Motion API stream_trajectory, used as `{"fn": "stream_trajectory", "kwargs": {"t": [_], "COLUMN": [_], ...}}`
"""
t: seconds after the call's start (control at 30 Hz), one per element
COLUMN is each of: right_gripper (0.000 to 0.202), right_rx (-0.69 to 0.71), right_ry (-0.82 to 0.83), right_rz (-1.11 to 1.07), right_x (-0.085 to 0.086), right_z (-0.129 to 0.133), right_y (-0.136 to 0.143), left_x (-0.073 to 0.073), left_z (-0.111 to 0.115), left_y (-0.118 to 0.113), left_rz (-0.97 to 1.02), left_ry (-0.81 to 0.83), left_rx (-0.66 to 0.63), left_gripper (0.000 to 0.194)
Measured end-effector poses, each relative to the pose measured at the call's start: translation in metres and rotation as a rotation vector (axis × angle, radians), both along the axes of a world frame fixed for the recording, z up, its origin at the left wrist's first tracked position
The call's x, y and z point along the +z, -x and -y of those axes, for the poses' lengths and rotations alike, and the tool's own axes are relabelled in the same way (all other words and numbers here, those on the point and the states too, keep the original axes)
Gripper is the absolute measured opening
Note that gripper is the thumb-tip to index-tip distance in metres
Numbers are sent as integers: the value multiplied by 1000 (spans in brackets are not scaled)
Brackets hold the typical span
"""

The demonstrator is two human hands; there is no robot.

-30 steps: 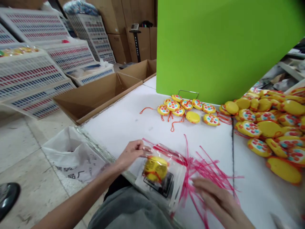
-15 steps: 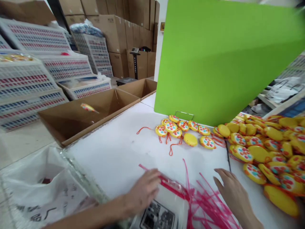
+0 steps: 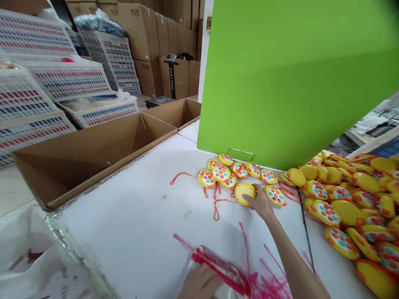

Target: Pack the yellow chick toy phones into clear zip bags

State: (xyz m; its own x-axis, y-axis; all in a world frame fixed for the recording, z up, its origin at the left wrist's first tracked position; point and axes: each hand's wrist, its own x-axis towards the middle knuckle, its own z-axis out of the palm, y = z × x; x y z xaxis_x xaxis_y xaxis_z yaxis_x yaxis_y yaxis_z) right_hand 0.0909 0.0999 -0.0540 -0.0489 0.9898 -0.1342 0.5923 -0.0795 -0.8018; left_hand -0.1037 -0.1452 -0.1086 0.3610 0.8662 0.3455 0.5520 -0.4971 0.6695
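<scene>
My right hand [image 3: 262, 203] is closed on a yellow oval toy [image 3: 245, 194], its plain underside up, thumb on top and fingers at its right edge. Around it on the white table lie several similar toys [image 3: 220, 173] with coloured dots and orange cord loops. At the bottom edge my left hand [image 3: 202, 283], partly cut off and blurred, is closed on a clear plastic bag [image 3: 226, 272] with a pink top band. Just right of the bag is a loose bunch of pink ribbon strips [image 3: 271, 286].
A large heap of yellow toys [image 3: 349, 207] covers the right side. A green board [image 3: 280, 83] stands behind the table [image 3: 140, 216]. An open cardboard box [image 3: 93, 151] adjoins the left edge, with a white sack [image 3: 25, 257] below. Plastic crates [image 3: 75, 79] and cartons stand farther back.
My right hand has moved up and left from beside the ribbons and taken hold of the yellow toy. A toy seen in mid-air over the cardboard box is gone from view.
</scene>
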Motion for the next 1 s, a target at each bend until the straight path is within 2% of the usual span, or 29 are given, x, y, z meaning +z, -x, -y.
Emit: {"fn": "stream_trajectory", "kwargs": {"t": [0.03,0.1,0.17,0.27,0.4,0.47,0.53,0.57,0.63,0.73,0.83,0.9,1.0], "right_gripper": [55,60,58,53,55,66,84,86,71,45,42,38,36], "right_rx": [11,36,57,70,70,53,38,27,-3,-106,-264,-393,-617], "right_ry": [8,29,55,91,110,81,48,31,2,-66,-148,-169,-118], "right_rz": [-56,-173,-270,-347,-366,-356,-326,-317,-304,-213,-45,-42,-87], "right_x": [2,9,17,29,42,44,44,43,42,49,64,71,66], "right_z": [15,48,82,121,153,165,177,183,194,208,228,248,288], "right_y": [4,12,21,34,41,45,52,56,63,63,42,16,-37], "left_x": [12,37,59,80,84,82,82,84,88,99,108,110,111], "left_z": [-5,-20,-38,-61,-66,-59,-52,-48,-43,-38,-35,-33,-33], "left_y": [5,13,16,14,11,13,17,19,23,27,29,28,24], "left_rz": [100,303,532,823,1031,1060,1028,999,948,909,885,869,856], "left_ry": [101,348,550,694,772,810,810,804,812,869,902,921,947], "left_rx": [39,253,330,275,193,211,259,271,235,69,-32,-47,-71], "left_gripper": [26,32,37,50,44,45,46,47,46,45,44,44,42]}}
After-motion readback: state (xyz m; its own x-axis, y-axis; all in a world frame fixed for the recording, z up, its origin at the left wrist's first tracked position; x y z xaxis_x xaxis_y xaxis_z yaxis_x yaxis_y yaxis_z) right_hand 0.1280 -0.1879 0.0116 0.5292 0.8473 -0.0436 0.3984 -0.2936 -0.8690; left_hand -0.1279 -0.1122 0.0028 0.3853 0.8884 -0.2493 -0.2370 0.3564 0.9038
